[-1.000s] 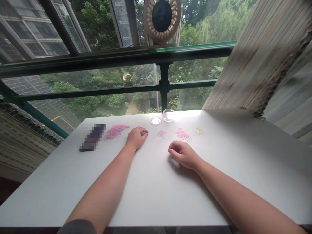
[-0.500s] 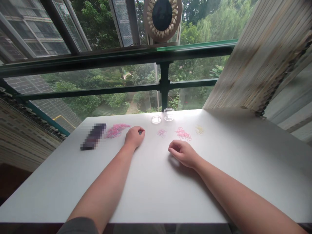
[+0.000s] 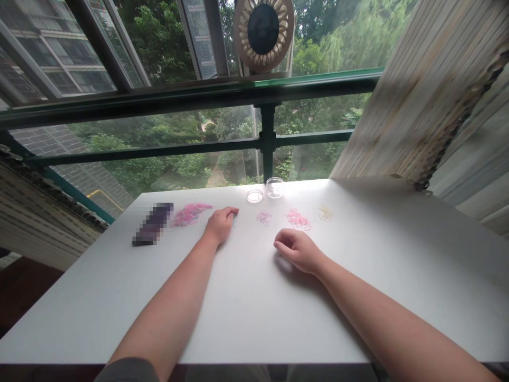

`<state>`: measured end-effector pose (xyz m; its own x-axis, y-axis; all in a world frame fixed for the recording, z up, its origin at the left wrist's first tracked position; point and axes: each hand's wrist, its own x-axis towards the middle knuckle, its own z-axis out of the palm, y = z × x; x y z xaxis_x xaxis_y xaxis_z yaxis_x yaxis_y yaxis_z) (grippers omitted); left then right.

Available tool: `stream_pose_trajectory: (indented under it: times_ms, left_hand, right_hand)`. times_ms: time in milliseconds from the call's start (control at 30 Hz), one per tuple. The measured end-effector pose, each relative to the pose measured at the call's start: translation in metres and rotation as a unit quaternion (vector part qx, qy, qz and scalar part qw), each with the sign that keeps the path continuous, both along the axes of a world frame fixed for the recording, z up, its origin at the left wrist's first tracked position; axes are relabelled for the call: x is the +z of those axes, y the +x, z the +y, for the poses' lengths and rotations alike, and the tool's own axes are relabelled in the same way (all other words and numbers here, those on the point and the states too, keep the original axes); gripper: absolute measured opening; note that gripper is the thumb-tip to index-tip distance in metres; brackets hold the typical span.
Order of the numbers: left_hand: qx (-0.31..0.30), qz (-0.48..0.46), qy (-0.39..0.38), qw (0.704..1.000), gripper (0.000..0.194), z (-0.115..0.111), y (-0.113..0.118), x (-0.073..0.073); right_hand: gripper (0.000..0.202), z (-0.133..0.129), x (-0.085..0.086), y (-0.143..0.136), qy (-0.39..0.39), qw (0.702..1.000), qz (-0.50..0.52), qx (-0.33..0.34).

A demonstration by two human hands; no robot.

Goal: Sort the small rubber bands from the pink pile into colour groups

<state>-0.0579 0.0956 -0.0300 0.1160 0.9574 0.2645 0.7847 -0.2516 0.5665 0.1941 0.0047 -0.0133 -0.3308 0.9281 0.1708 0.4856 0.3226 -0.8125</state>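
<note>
My left hand (image 3: 220, 225) lies on the white table (image 3: 254, 302) with a finger stretched out to the right. A few pale bluish bands (image 3: 234, 223) show beside its fingers; part of them is hidden. Left of it spreads a large pile of pink and purple small rubber bands (image 3: 192, 214). My right hand (image 3: 298, 250) rests on its side, fingers loosely curled, with nothing visible in it. Just beyond it is a pile of pink rubber bands (image 3: 297, 218). A small purple pile of rubber bands (image 3: 263, 217) sits between the hands, and a pale yellow pile (image 3: 325, 213) farther right.
A clear round container (image 3: 274, 188) and a clear shallow lid or dish (image 3: 255, 197) stand at the table's far edge. A pixelated dark object (image 3: 153, 224) lies at the left. Behind are a green railing (image 3: 191, 95), a fan (image 3: 263, 34) and a curtain (image 3: 382, 106).
My left hand's fingers have straightened from a pinch around a small dark-looking thing, and bluish bands now show beside them. My right hand has stayed in place.
</note>
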Motion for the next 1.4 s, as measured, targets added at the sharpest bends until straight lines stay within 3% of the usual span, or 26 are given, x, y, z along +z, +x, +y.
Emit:
stream_pose_trajectory:
  times_ms: [233, 400, 667, 767, 1067, 1400]
  left_hand:
    - [0.002, -0.012, -0.006, 1.000, 0.033, -0.001, 0.003, 0.003]
    - [0.042, -0.024, 0.030, 0.998, 0.030, -0.006, -0.005, 0.009]
    - [0.212, 0.037, 0.016, 0.976, 0.031, -0.037, -0.087, 0.009]
    - [0.239, 0.066, 0.002, 0.969, 0.032, -0.041, -0.106, 0.006]
    - [0.197, 0.084, 0.026, 0.976, 0.024, -0.022, -0.093, 0.001]
    - [0.207, 0.126, 0.045, 0.969, 0.021, -0.021, -0.096, -0.003]
  right_hand:
    - [0.011, -0.001, 0.001, 0.000, -0.004, 1.000, -0.003, 0.000]
    - [0.011, -0.002, 0.002, 0.000, -0.006, 1.000, -0.012, 0.002]
    - [0.013, 0.000, -0.002, 0.001, -0.001, 1.000, -0.017, 0.010]
    - [0.013, 0.001, -0.002, 0.001, -0.002, 1.000, -0.020, 0.009]
    - [0.013, 0.000, 0.000, 0.001, -0.007, 1.000, -0.025, 0.009]
    - [0.013, 0.000, -0.001, 0.001, -0.002, 1.000, -0.026, 0.007]
